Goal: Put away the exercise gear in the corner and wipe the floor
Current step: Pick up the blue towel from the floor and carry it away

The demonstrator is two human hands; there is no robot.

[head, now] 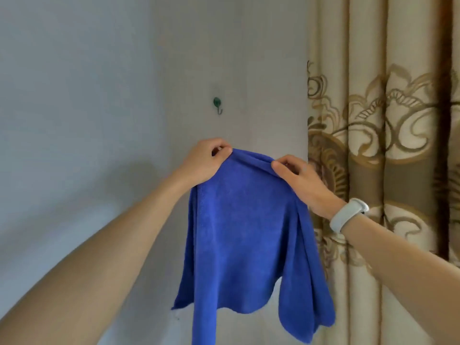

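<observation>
Soft, even daylight filled the frame, brighter toward the upper right, with no glare. A faint shadow lay on the wall (99,95) at centre left. The picture was slightly soft, and wide-angle distortion stretched the forearms at the lower corners.

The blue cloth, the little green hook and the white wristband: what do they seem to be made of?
Blue cloth: soft microfibre or terry, matte and fuzzy, draping in limp folds. Green hook: probably a glossy plastic base with a thin dark metal hook, though too small to be sure. White wristband: smooth matte band, likely silicone or rubber.
</observation>
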